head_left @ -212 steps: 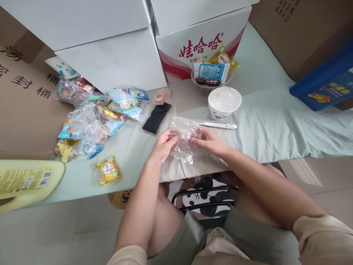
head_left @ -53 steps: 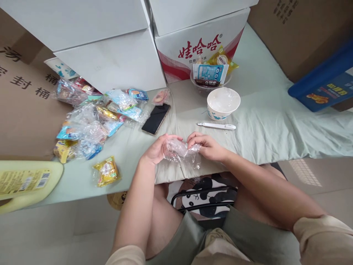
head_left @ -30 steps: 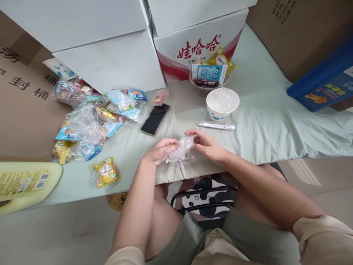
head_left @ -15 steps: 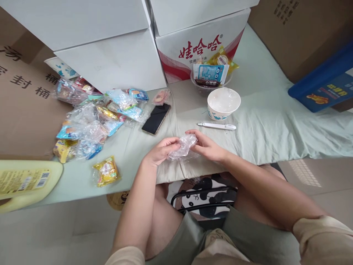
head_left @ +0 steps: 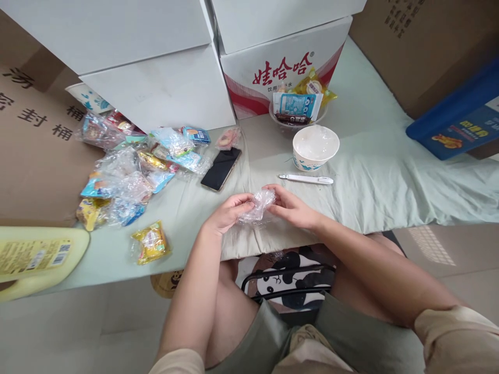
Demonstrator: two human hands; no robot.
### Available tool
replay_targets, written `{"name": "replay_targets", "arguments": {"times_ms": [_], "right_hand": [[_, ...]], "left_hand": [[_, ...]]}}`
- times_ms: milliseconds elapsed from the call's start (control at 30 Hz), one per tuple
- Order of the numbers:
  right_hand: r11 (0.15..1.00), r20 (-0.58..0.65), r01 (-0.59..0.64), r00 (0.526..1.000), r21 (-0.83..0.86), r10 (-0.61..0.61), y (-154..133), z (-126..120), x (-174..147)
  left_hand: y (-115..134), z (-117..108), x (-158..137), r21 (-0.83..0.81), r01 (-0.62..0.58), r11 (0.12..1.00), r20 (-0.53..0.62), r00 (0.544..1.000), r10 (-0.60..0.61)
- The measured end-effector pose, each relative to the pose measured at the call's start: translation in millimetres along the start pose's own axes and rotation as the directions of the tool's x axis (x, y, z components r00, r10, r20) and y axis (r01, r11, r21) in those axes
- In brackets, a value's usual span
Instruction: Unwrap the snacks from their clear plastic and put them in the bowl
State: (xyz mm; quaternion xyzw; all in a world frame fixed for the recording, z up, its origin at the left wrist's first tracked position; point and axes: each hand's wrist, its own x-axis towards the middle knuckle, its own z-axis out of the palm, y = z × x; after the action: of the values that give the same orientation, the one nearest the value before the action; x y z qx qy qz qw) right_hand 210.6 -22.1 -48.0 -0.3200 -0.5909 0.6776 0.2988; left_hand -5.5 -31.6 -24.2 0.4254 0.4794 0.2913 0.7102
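Note:
Between my hands, at the table's front edge, is a crumpled clear plastic wrapper (head_left: 259,205). My left hand (head_left: 230,212) pinches its left side, thumb on top. On the other side my right hand (head_left: 290,205) grips it with thumb and fingers. Whether anything lies inside the clear film I cannot make out. Just beyond my right hand lies a white utility knife (head_left: 306,179). A paper bowl (head_left: 315,150) with clear plastic in it stands behind the knife. Beyond my left hand rests a dark phone (head_left: 221,169).
Several snack wrappers (head_left: 125,176) are heaped at the left, with a yellow packaged snack (head_left: 151,243) nearer the edge. A clear bowl (head_left: 280,124) of packets stands before a white and red carton (head_left: 249,78). A yellow jug (head_left: 42,259) lies left; a blue container (head_left: 452,119) is right.
My hands stay in nearly the same place, still holding the clear wrapper. The film between them has bunched slightly, and the view has shifted a little.

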Motion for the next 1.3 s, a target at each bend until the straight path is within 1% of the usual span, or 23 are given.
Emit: {"name": "replay_targets", "arguments": {"times_ms": [167, 500, 667, 867, 1133, 1300], "right_hand": [[1.000, 0.001, 0.009, 1.000, 0.013, -0.009, 1.5, -0.7, 0.0], [0.999, 0.026, 0.026, 0.999, 0.043, -0.027, 5.3, -0.7, 0.3], [0.998, 0.023, 0.016, 1.000, 0.054, -0.017, 5.9, 0.8, 1.4], [1.000, 0.004, 0.023, 1.000, -0.004, -0.023, 8.7, 1.0, 3.3], [0.997, -0.003, 0.027, 1.000, -0.067, -0.027, 6.3, 0.8, 2.5], [0.995, 0.004, 0.029, 1.000, -0.096, -0.029, 6.3, 0.2, 2.6]], "left_hand": [[-0.2, 0.3, -0.1, -0.016, -0.003, 1.000, -0.008, 1.000, 0.003], [-0.9, 2.2, 0.8, -0.033, -0.033, 0.999, -0.060, 0.998, 0.031], [-1.3, 2.2, 0.5, -0.027, -0.042, 0.999, -0.071, 0.997, 0.041], [-1.6, 2.2, 1.4, -0.023, -0.037, 0.999, -0.058, 0.998, 0.036], [-3.6, 1.2, 2.4, 0.025, -0.017, 1.000, -0.063, 0.998, 0.019], [-4.5, 1.0, 2.7, 0.038, -0.020, 0.999, -0.036, 0.999, 0.021]]}}
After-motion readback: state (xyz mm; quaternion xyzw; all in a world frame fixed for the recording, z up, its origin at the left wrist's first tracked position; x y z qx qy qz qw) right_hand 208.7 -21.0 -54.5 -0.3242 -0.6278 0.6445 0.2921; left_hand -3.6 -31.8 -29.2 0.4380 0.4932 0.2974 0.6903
